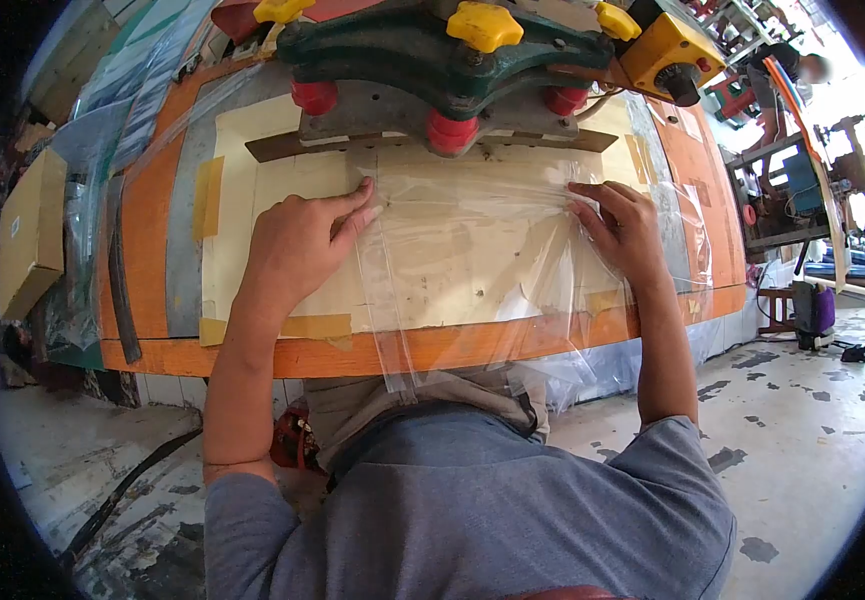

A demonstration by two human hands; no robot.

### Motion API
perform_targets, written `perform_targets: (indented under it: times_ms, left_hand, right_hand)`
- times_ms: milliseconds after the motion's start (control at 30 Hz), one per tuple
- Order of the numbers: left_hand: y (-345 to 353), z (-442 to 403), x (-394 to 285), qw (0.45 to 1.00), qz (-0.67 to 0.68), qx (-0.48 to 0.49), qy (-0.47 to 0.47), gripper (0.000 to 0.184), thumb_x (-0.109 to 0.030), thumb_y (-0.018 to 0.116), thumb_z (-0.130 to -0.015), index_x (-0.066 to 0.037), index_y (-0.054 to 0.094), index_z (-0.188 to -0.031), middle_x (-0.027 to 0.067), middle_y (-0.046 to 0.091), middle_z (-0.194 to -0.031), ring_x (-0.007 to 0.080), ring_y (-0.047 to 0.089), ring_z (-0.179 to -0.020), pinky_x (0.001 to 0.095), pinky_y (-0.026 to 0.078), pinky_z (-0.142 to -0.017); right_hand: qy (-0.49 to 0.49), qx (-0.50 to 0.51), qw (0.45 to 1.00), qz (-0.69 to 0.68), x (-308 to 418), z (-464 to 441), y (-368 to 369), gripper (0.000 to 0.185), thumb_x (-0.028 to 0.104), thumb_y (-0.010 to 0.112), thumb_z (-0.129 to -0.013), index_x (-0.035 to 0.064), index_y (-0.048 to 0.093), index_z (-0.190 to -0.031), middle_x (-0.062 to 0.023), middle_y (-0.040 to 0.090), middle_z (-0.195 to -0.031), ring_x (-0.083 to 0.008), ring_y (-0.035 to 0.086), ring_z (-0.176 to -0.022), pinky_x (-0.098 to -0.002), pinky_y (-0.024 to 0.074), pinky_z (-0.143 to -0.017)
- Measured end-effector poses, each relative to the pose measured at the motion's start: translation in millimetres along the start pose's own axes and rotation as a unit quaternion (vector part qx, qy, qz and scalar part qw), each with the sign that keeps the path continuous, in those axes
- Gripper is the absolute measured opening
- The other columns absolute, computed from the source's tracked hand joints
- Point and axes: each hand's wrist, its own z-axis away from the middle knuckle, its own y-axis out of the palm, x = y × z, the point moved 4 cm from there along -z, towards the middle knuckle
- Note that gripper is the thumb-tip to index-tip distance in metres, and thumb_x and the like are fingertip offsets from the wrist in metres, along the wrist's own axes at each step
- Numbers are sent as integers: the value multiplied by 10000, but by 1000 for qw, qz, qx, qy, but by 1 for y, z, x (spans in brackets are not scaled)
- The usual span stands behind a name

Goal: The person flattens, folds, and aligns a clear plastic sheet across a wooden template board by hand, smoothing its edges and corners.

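A clear plastic sheet (452,260) stretches between my hands over a pale yellow board (302,280) and hangs past the table's front edge. My left hand (302,238) is closed, thumb and fingers pinching the sheet's upper left corner. On the other side, my right hand (620,222) pinches the sheet's upper right part, where it wrinkles toward the fingers. Just beyond both hands, a long metal strip (277,148) sits under the head of a dark green press (382,62) with red cylindrical pads (452,132).
A yellow control box (670,55) with a black knob hangs at the press's right. The orange table edge (432,345) runs before my body. A cardboard box (32,235) stands at left, near a dark strip (122,280). Another person (780,85) is at the far right.
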Motion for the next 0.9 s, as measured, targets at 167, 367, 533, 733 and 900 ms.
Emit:
perform_targets:
  times_ms: [167, 367, 533, 733, 900]
  left_hand:
    - [-1, 0, -2, 1000, -1, 8, -14, 375, -457, 680, -1003, -233, 761, -1293, 180, 649, -661, 316, 591, -550, 414, 495, -613]
    - [2, 1, 0, 1000, -6, -1, -4, 376, -456, 675, -1006, -235, 757, -1298, 179, 660, -676, 323, 611, -566, 419, 505, -620]
    - [0, 0, -1, 1000, -4, 6, -11, 373, -457, 668, -1008, -237, 759, -1295, 180, 675, -691, 325, 636, -585, 419, 514, -625]
    - [-1, 1, -3, 1000, -8, 0, -2, 373, -452, 669, -1009, -232, 759, -1295, 177, 675, -686, 323, 627, -576, 416, 512, -623]
    - [1, 0, 0, 1000, -5, 7, -7, 362, -444, 678, -1005, -246, 758, -1298, 178, 671, -683, 324, 610, -562, 413, 507, -621]
  right_hand:
    - [4, -2, 1000, -7, -1, 0, 0, 218, 258, 750, -966, 87, 798, -1093, -85, 656, -738, -215, 604, -577, -376, 510, -600]
    - [6, 1, 1000, -10, -1, 0, 0, 222, 256, 751, -965, 87, 802, -1100, -93, 664, -749, -217, 605, -579, -375, 507, -603]
    - [24, -4, 999, -29, -1, 1, 1, 231, 259, 758, -961, 88, 803, -1110, -96, 667, -755, -222, 606, -583, -375, 506, -607]
    - [14, -2, 1000, -24, 1, 0, 0, 235, 256, 762, -958, 85, 803, -1115, -99, 665, -755, -217, 603, -581, -373, 504, -603]
    - [9, -2, 999, -30, -2, 1, 2, 226, 164, 774, -943, 52, 799, -1138, -103, 686, -814, -157, 529, -568, -317, 454, -568]
